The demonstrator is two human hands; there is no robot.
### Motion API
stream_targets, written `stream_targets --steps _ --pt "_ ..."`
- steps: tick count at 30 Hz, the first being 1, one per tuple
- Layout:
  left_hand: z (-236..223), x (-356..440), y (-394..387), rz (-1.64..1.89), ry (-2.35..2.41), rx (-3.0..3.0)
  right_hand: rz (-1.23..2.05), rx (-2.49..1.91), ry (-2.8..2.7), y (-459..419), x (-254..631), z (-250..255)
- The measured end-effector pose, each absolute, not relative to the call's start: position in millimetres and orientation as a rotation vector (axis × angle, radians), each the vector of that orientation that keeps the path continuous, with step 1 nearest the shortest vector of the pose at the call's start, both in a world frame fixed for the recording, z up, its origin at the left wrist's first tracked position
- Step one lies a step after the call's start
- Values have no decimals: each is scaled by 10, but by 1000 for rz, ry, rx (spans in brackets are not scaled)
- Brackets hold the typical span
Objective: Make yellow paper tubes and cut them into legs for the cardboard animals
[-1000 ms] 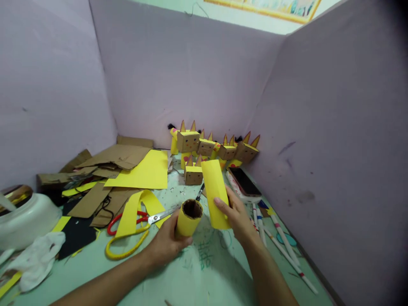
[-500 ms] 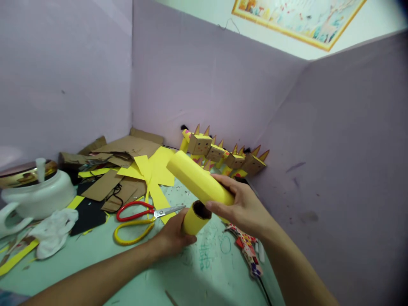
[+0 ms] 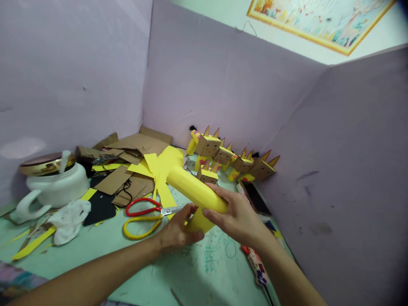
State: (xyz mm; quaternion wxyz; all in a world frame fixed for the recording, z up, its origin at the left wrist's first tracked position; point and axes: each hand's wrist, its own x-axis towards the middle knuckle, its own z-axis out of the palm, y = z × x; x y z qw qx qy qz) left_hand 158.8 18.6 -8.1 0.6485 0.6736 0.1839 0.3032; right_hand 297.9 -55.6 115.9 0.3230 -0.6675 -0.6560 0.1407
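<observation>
My right hand (image 3: 236, 212) is closed round the near end of a long yellow paper-covered tube (image 3: 194, 189), which slants up toward the far left. Below it, my left hand (image 3: 181, 229) grips a shorter yellow tube (image 3: 201, 222) standing roughly upright. The short tube's upper end meets the underside of the long one, near my right thumb; the join itself is hidden. Just left of my left hand lie scissors (image 3: 153, 214) with one red and one yellow handle, blades partly open. A patterned glue gun (image 3: 256, 265) with a black cord rests under my right forearm.
Cardboard animal figures (image 3: 229, 157) with pointed horns stand at the back wall. Yellow paper scraps (image 3: 165, 165) and cardboard pieces (image 3: 127, 148) pile up at left, near a white pot (image 3: 60, 182) and a crumpled white glove-like item (image 3: 70, 219). A phone (image 3: 255, 197) lies right.
The long tube has come down onto the short tube's open end, covering its dark opening. The whole view has shifted slightly.
</observation>
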Motion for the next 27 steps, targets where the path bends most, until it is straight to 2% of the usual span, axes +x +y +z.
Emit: stream_targets --steps 12,16,21,27 --pt "455 1770 179 948 286 716 439 -1752 -1704 -526 2953 1184" --pt "538 1799 180 997 306 581 686 -1588 -1532 -603 3135 1164" --pt "626 1786 242 1033 363 517 956 -1249 -1303 -726 3365 765" --pt "668 1797 239 1069 368 511 879 -999 -1154 -544 3064 298"
